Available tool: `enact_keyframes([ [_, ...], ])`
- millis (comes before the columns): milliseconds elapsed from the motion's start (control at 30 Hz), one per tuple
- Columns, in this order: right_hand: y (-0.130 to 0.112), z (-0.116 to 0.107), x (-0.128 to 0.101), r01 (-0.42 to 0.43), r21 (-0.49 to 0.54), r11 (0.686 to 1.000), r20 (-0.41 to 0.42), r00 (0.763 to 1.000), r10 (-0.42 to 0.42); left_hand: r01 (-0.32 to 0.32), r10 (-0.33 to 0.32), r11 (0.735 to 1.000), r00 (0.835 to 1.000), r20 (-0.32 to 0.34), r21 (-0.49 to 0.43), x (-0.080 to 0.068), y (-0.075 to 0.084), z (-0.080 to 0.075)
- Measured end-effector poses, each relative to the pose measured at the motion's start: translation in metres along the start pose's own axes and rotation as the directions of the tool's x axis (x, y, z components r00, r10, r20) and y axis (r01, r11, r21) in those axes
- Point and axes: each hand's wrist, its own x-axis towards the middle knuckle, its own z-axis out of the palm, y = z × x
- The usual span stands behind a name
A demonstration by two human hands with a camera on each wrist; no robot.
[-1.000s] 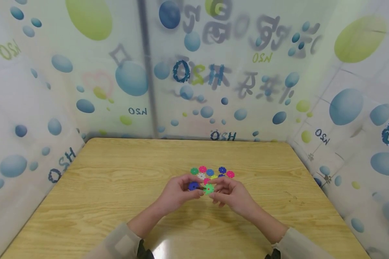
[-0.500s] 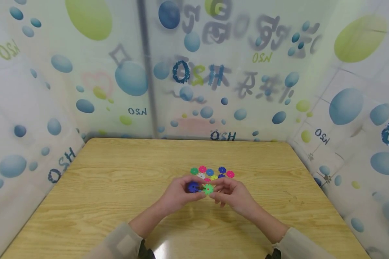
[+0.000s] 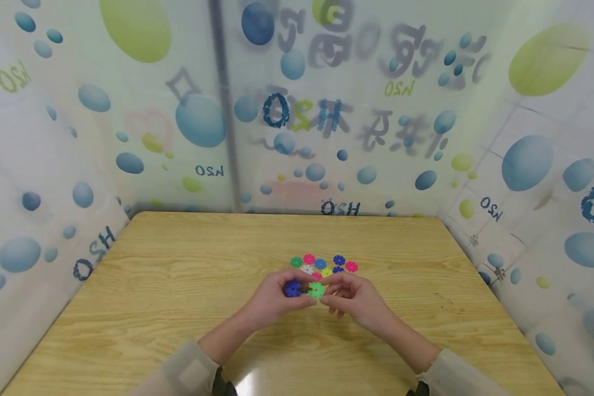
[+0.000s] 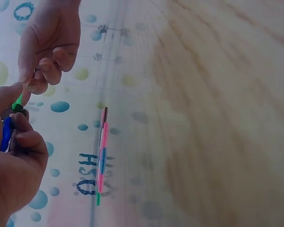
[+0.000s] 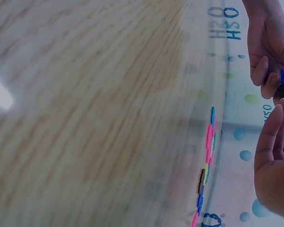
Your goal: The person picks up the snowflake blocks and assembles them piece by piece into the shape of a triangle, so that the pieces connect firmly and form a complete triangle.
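Above the table, both hands meet at a small cluster of notched plastic discs. My left hand point(image 3: 272, 294) holds the cluster, with the dark blue disc point(image 3: 292, 289) between thumb and forefinger. Joined at its right is a light green disc point(image 3: 316, 290) with a red dot in its centre; a dark piece point(image 3: 304, 289) sits between the two. At the green disc's right edge, my right hand point(image 3: 353, 300) pinches with thumb and forefinger, its other fingers curled below. In the left wrist view the fingertips of both hands close around the green disc point(image 4: 18, 101), partly hiding it.
Just beyond the hands, several loose discs lie flat on the wooden table point(image 3: 188, 258), among them a green disc point(image 3: 296, 262), a white disc point(image 3: 307, 269), a yellow disc point(image 3: 326, 272) and a pink disc point(image 3: 351, 266). Patterned curtains point(image 3: 297, 165) enclose the table's back and sides.
The joined discs have shifted slightly left and down, and more of the dark blue disc shows. Both hands keep nearly the same place and hold.
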Motion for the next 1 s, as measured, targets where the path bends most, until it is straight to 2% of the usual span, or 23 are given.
enact_keyframes([
  [200,0.006,-0.012,0.002,0.001,-0.052,0.999,-0.005,1.000,-0.002,0.009,-0.009,1.000,1.000,-0.002,0.000,0.000,0.000,0.000],
  [533,0.026,-0.054,0.016,-0.051,-0.137,0.989,-0.075,0.996,0.041,0.038,-0.038,0.999,0.999,0.010,-0.038,0.001,0.000,-0.002],
  [833,0.041,-0.084,0.039,-0.163,-0.259,0.952,-0.106,0.985,0.140,0.006,-0.007,1.000,0.999,0.040,0.028,0.001,0.000,-0.003],
  [1000,0.049,-0.093,0.051,-0.169,-0.320,0.932,-0.097,0.985,0.145,-0.006,0.004,1.000,0.998,0.065,0.025,0.000,-0.001,-0.004],
])
